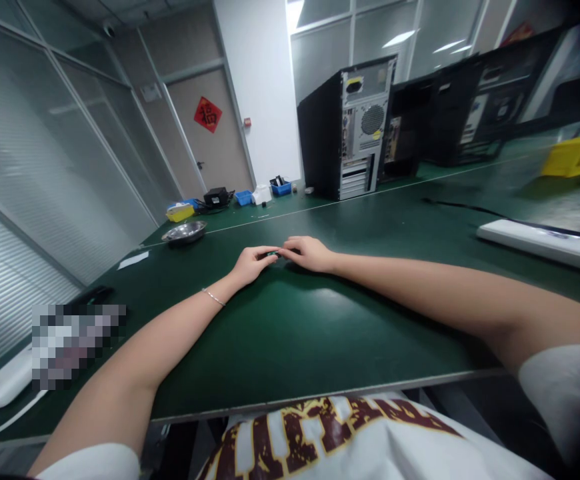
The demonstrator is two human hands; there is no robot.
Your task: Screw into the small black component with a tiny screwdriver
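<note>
Both hands meet over the middle of the green table (290, 333). My left hand (251, 265), with a thin bracelet on the wrist, has thumb and fingers pinched together around something tiny. My right hand (310, 255) is closed, its thumb and forefinger reaching to the same spot, fingertips touching or nearly touching those of the left. Between the fingertips shows a small dark and green piece (272, 253), too small and too covered to name. Which hand bears it cannot be told.
A metal bowl (185, 232) stands left behind my hands. Farther back are a blue bin (281, 188), a black box (216, 196) and a computer tower (345, 133). At right lies a white power strip (545, 243) with a black cable. A white device (5, 380) with a cord lies front left.
</note>
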